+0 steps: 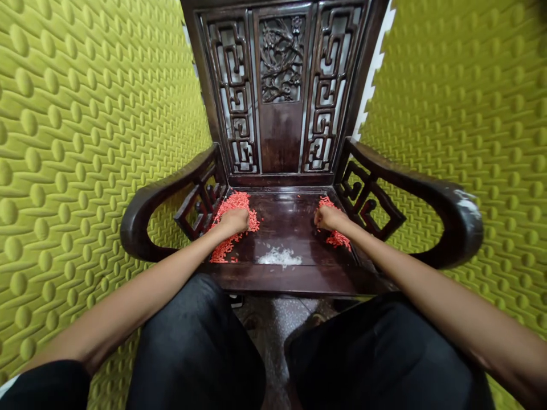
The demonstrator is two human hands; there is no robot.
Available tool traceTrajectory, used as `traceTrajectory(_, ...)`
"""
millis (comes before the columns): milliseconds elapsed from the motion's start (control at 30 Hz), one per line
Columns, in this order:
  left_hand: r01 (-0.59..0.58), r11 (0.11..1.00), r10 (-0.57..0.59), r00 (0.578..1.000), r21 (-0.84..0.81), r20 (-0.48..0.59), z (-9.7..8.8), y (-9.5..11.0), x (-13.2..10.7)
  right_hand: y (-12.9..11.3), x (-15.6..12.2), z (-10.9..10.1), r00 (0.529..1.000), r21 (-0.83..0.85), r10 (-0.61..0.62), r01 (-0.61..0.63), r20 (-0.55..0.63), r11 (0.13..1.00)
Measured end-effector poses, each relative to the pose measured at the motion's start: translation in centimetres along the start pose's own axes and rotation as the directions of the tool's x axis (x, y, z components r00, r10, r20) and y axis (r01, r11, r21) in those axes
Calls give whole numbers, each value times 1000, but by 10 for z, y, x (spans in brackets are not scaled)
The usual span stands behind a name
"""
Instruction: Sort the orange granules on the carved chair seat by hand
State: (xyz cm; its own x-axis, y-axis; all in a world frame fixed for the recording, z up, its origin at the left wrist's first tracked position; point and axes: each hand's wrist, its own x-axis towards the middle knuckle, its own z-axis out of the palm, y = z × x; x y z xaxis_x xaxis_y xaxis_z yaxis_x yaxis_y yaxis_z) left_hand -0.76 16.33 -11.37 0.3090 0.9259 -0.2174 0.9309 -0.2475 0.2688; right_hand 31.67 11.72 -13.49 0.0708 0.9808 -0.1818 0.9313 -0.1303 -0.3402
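My left hand (235,221) is over a wide spread of small red pieces (224,248) on the left of the dark wooden seat (289,221). Its fingers are curled closed, and whatever is in them is hidden. On the right, my right hand (331,218) reaches a smaller heap of similar red pieces (338,240). Its fingertips are pinched together low at the heap, too small to show what they hold. Between the hands, near the seat's front edge, lies a little pile of white, translucent pieces (280,257).
Curved armrests, left (143,219) and right (464,228), flank the seat. A carved openwork backrest (280,136) rises behind it. Yellow-green textured panels (85,142) stand close on both sides. My knees in dark trousers (188,336) are just before the front edge.
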Motion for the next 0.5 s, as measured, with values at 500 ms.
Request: traceTrajectory(500,-42,964,0,987,264,159,24,-23,7,-62,-14,48,815,195,-514,476,267,857)
